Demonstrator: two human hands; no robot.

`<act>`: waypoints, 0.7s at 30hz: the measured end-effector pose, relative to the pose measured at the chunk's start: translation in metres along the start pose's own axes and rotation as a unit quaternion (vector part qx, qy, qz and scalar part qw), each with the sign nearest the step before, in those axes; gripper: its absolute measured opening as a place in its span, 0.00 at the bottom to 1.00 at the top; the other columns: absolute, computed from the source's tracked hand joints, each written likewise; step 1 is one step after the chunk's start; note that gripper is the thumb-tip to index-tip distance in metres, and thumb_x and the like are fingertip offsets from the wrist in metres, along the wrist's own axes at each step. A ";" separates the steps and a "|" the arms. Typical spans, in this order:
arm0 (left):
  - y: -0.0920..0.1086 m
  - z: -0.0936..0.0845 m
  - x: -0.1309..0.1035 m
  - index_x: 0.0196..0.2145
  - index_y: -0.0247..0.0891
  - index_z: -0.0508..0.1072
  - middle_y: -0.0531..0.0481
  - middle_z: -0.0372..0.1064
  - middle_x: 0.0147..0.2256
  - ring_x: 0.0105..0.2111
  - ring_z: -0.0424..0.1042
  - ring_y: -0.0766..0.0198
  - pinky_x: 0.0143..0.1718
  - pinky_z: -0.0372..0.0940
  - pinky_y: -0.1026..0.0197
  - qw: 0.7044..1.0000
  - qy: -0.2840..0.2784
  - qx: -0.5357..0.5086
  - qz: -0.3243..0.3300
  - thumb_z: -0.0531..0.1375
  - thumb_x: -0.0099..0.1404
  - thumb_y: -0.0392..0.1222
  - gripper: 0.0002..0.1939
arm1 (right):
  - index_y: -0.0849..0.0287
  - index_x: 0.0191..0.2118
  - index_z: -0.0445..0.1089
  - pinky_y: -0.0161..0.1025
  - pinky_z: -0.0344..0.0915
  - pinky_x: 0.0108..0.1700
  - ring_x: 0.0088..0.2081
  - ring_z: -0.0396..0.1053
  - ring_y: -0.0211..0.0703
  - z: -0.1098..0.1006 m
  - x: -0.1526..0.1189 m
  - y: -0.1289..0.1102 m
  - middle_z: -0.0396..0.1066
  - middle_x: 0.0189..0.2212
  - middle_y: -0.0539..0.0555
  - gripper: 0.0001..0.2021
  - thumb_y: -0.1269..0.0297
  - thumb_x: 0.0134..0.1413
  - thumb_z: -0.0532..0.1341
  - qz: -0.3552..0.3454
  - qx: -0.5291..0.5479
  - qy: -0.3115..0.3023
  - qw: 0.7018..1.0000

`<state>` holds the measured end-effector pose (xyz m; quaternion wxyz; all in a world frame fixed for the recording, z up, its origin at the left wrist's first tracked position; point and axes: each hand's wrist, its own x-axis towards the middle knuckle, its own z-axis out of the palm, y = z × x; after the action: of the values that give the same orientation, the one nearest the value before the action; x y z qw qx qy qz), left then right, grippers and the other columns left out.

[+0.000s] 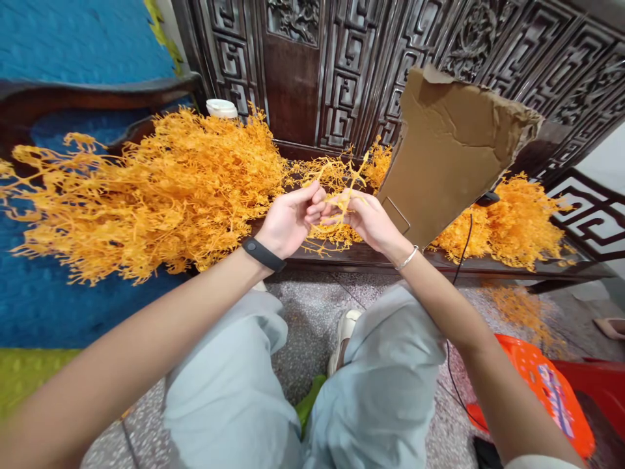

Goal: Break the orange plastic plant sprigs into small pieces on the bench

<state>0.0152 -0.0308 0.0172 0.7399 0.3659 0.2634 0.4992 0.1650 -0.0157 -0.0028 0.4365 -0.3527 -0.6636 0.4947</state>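
Observation:
In the head view, my right hand (371, 218) is closed round a thin orange-yellow plastic sprig (360, 170), whose branching tips stick up above the fingers. My left hand (288, 225) meets it fingertip to fingertip, its thumb and fingers pinched at the sprig's left side. Behind and below both hands lies a loose heap of similar orange sprigs (327, 244) on a dark wooden bench (332, 260). A much larger orange bundle (195, 189) spreads to the left of my left hand.
A torn cardboard sheet (439, 150) leans upright right of my hands. Beyond it sits another orange pile (522, 221). A black cable (461, 260) hangs down there. An orange plastic stool (541, 391) stands at lower right, and a white container (222, 108) at the back left.

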 end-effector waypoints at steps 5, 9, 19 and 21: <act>0.001 0.000 -0.001 0.16 0.36 0.57 0.56 0.45 0.14 0.16 0.54 0.74 0.22 0.59 0.69 1.000 -0.003 -0.016 -0.016 0.48 0.68 0.39 0.22 | 0.58 0.27 0.61 0.40 0.71 0.45 0.38 0.69 0.37 0.003 -0.005 -0.005 0.67 0.28 0.52 0.10 0.59 0.55 0.53 -0.004 0.012 0.004 1.000; 0.002 0.003 -0.004 0.16 0.36 0.57 0.56 0.45 0.14 0.16 0.56 0.73 0.22 0.58 0.68 0.999 0.004 -0.031 -0.024 0.45 0.68 0.38 0.22 | 0.57 0.24 0.55 0.43 0.71 0.45 0.41 0.69 0.39 0.005 -0.007 -0.007 0.68 0.28 0.54 0.13 0.56 0.57 0.50 -0.032 0.009 -0.005 0.999; 0.017 0.001 -0.014 0.16 0.37 0.50 0.57 0.39 0.14 0.13 0.46 0.74 0.18 0.52 0.67 0.998 -0.003 -0.055 0.039 0.45 0.69 0.40 0.22 | 0.58 0.27 0.61 0.43 0.69 0.45 0.40 0.69 0.40 0.001 -0.008 -0.013 0.69 0.33 0.56 0.15 0.55 0.58 0.49 -0.035 -0.016 -0.009 0.999; 0.025 0.008 -0.022 0.17 0.37 0.51 0.56 0.36 0.15 0.13 0.44 0.74 0.17 0.50 0.67 0.995 -0.031 -0.065 0.074 0.43 0.70 0.41 0.23 | 0.59 0.28 0.62 0.43 0.68 0.45 0.39 0.69 0.40 -0.004 -0.002 -0.005 0.70 0.33 0.56 0.13 0.56 0.57 0.50 -0.034 -0.011 -0.004 0.999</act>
<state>-0.0007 -0.0476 0.0423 0.7310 0.3504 0.1795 0.5573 0.1691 -0.0170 0.0021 0.4462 -0.3326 -0.6824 0.4739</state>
